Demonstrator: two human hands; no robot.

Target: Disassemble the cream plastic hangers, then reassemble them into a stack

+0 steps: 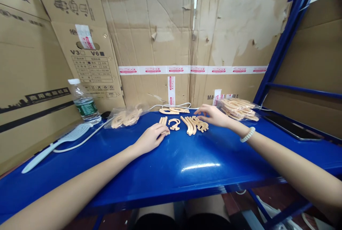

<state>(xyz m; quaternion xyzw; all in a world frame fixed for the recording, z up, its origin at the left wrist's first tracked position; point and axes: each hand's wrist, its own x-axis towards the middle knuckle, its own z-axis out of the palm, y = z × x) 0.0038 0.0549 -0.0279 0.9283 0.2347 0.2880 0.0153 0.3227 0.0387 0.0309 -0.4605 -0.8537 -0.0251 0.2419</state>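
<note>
My left hand (152, 138) rests on the table with its fingers curled over the lower ends of some straight beige strips (162, 120); the fingers partly hide them. Just right of it lies a beige hook piece (174, 123) with a small part at its foot. Several curved beige arms (190, 126) lie side by side further right. Above a cluster of small notched beige pieces (202, 125), my right hand (213, 116) reaches in from the right, fingers bent and apart, with nothing visible in them. It wears a pale beaded bracelet (248, 134).
Larger beige loops (175, 110) lie behind. Clear bags of beige parts stand left (127, 118) and right (237, 109). A water bottle (84, 103), a pale blue hairbrush (72, 134), a white cable (80, 147) and a phone (292, 127) share the blue table (171, 173). Cardboard walls (149, 37) enclose it.
</note>
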